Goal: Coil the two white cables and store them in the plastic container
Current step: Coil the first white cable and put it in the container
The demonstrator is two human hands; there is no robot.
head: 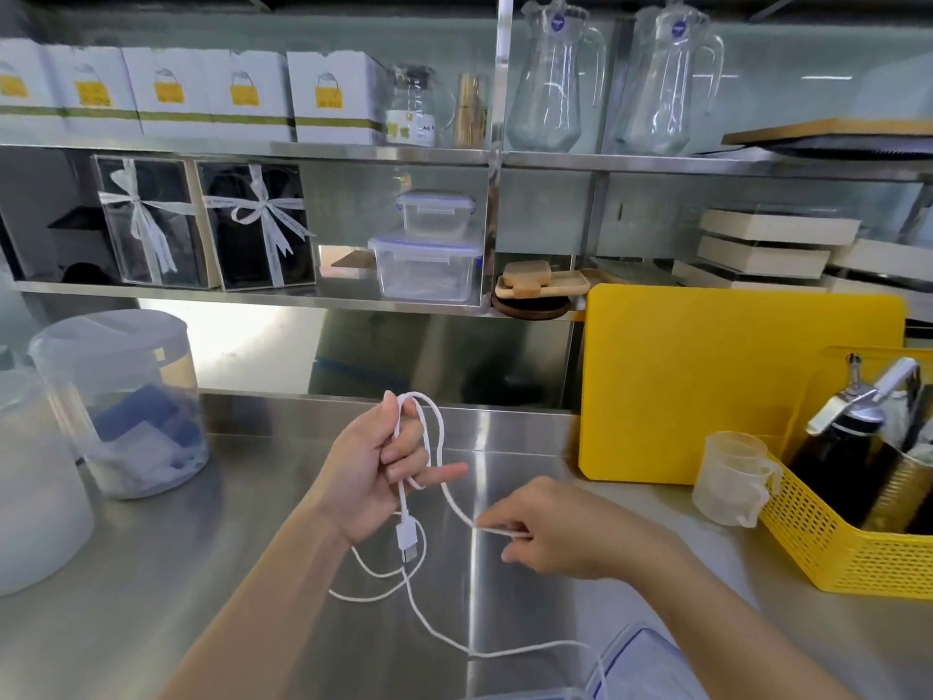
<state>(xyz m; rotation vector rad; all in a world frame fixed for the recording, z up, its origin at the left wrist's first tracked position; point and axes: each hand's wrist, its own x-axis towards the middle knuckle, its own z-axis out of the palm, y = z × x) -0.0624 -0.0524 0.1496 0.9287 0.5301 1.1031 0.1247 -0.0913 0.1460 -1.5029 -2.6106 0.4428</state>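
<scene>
Left hand (371,472) grips looped cable (438,437), plug hanging below | right hand (550,530) pinches same cable just right | slack trails under both.

Both forearms reach forward, bare, over the counter (151,573). The left hand (376,469) is raised above it, palm turned inward, thumb up, fingers curled round loops of the cable (438,431) — one finger sticks out straight to the right. The right hand (560,533) sits lower and nearer the counter, knuckles up, thumb and fingertips pinched on the cable's run.
</scene>
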